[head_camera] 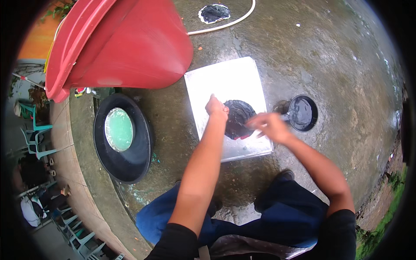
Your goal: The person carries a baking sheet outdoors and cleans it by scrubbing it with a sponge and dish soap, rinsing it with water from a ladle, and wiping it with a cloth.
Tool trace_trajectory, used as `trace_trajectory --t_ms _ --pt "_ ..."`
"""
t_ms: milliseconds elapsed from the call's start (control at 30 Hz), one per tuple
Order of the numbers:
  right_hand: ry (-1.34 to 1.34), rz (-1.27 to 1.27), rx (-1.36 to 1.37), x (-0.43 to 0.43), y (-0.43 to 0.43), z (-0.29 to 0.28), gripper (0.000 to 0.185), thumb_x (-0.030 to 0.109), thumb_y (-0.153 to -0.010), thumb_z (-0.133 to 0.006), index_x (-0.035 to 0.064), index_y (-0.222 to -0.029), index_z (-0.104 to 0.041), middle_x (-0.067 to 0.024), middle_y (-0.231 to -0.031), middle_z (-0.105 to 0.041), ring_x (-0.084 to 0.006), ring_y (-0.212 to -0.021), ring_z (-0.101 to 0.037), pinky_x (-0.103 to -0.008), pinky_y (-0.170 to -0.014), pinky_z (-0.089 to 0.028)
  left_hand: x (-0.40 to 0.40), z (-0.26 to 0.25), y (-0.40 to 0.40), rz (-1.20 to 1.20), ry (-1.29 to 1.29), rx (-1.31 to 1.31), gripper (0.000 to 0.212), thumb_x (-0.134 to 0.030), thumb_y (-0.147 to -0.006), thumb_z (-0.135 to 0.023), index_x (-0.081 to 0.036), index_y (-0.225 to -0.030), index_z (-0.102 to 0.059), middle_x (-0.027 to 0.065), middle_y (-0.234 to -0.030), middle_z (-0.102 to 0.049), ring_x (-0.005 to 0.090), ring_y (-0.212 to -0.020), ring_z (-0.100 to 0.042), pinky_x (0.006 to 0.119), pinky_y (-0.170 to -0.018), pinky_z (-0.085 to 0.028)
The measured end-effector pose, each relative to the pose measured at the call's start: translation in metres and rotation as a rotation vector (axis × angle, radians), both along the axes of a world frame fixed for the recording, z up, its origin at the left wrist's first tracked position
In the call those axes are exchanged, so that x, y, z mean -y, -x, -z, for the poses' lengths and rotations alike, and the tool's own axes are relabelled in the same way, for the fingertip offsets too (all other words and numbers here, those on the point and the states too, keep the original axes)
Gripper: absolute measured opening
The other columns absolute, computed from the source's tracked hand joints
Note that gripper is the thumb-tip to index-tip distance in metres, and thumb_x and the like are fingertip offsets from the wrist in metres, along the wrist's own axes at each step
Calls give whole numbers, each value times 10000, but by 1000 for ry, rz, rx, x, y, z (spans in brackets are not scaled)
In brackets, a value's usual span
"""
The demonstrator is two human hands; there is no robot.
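A round, black, wet-looking piece [240,117] with a reddish patch at its lower edge lies on a shiny metal sheet [224,78] on the ground. My left hand [217,106] is at its left edge, fingers curled; whether it grips the edge is hidden. Blurred by motion, my right hand [268,126] is over the lower right edge, with a small whitish thing at its fingers that I cannot make out. Just right of the sheet, a black dipper [316,113] holds liquid, its handle towards my right hand.
A large red plastic tub [136,45] stands tilted at upper left. A black basin [144,143] at left holds a round container of green substance [119,130]. A pale hose [224,29] and another black round piece [214,13] lie beyond the sheet. Plastic chairs [35,138] stand far left.
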State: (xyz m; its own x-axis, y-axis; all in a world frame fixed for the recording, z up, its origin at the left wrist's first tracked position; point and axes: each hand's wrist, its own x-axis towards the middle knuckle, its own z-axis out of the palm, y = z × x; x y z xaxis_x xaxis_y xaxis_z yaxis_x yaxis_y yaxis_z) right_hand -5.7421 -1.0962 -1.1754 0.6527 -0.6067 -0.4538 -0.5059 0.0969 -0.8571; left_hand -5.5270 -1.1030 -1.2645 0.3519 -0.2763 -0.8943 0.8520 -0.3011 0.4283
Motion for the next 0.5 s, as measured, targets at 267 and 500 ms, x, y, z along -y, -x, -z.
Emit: trace_trajectory --t_ms 267,500 --pt "481 269 -963 70 172 98 320 260 -836 -577 -42 -838 -679 -286 -927 -665 -430 -970 -637 -476 -863 -497 -40 24 -9 1141 -213 1098 327 -153 -753 -677 37 -999 -577 205 -1106 -507 363 -990 -580 384 -872 -482" --pt "-326 498 -379 91 138 101 189 128 -842 -521 8 -706 -575 -111 -648 -603 -230 -562 -612 -367 -486 -491 -45 35 -6 1604 45 974 321 -303 -796 -643 -65 -1001 -707 184 -1025 -683 375 -1035 -612 445 -949 -471"
